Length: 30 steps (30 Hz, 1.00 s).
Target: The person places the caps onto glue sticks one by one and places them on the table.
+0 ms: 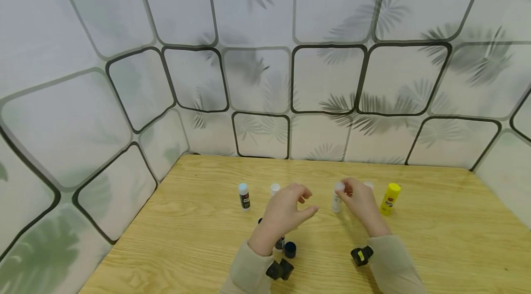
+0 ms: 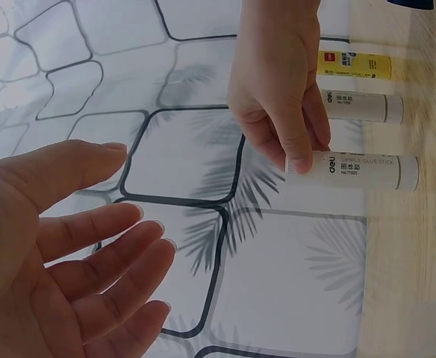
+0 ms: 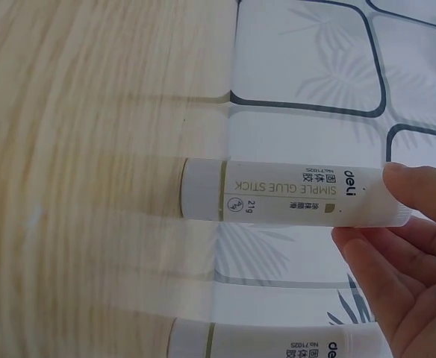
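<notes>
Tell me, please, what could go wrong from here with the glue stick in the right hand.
The right hand pinches the white glue stick near its top, so it might tip or slip. A second white glue stick stands beside it and could get bumped.

Glue sticks point(image 1: 336, 204) abreast on table point(image 1: 448, 225)

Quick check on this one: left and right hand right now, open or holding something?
Left hand: open, fingers relaxed, holding nothing.
Right hand: closed, pinching a white glue stick near its top end.
</notes>
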### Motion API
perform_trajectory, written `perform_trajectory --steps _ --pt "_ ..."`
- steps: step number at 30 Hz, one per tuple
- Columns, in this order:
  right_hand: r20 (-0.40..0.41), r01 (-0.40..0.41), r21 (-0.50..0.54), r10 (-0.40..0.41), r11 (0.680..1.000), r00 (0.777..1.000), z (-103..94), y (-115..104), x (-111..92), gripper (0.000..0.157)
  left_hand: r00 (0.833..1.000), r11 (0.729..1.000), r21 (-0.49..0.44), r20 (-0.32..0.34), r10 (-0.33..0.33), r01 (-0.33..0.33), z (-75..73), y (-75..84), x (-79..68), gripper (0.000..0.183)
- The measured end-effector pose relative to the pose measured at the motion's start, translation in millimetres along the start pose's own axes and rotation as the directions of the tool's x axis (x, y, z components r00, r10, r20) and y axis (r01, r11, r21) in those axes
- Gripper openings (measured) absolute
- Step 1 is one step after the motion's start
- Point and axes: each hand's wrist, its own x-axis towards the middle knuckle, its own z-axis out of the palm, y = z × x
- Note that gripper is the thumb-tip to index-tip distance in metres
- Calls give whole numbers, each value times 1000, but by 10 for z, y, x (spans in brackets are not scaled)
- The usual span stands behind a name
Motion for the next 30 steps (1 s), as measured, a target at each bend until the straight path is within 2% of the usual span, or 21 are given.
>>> perform_trajectory --steps 8,19,30 --pt "-25 6 7 -6 1000 1000 14 12 3 27 1000 1000 -13 10 -5 5 -9 -2 -9 24" --pt "-18 -12 29 13 1000 1000 8 13 11 29 1000 1000 -14 28 -7 7 -17 -15 -3 26" --pt "-28 -2 32 3 999 1000 -2 41 1 34 999 1000 0 45 -1 1 -20 -23 -3 25"
